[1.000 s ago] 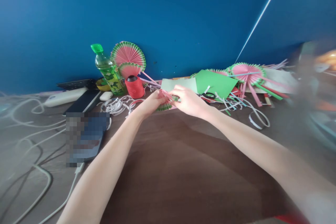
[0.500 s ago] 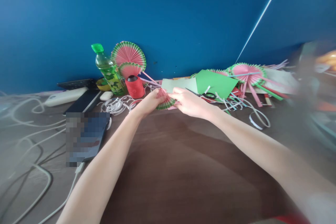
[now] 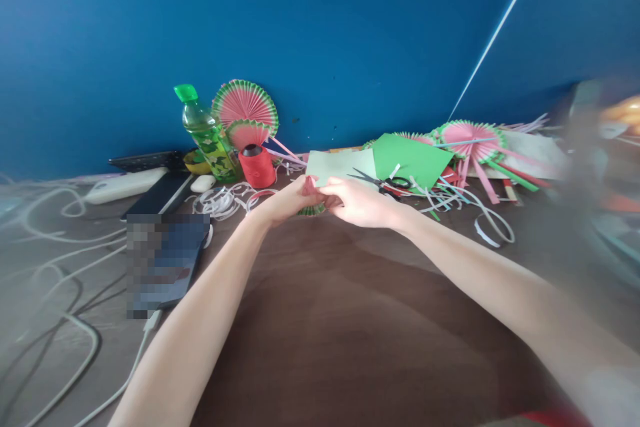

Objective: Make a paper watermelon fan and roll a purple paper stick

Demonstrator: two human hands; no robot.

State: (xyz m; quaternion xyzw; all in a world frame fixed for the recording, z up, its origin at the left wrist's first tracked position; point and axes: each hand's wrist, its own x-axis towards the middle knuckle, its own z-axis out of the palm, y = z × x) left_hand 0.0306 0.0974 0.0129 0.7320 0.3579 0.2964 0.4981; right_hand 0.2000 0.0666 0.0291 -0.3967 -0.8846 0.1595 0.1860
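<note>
Between my two hands is a small pink pleated paper fan with a green edge, mostly covered by my fingers. My left hand is closed on its left side, thumb and fingers pinching the pink folds. From the right, my right hand is closed on it too, its fingertips meeting the left thumb. Just behind the hands lie a pale green paper sheet and black scissors with their blades pointing left. A red thread spool stands to the left of my left hand.
Finished-looking pink and green fans lean on the blue wall beside a green-capped bottle. Green paper, more fans and white strips lie to the right. A phone and cables occupy the left.
My fingers have drawn closer together over the fan, hiding more of it, and the right hand has dropped slightly. More of the scissors now shows.
</note>
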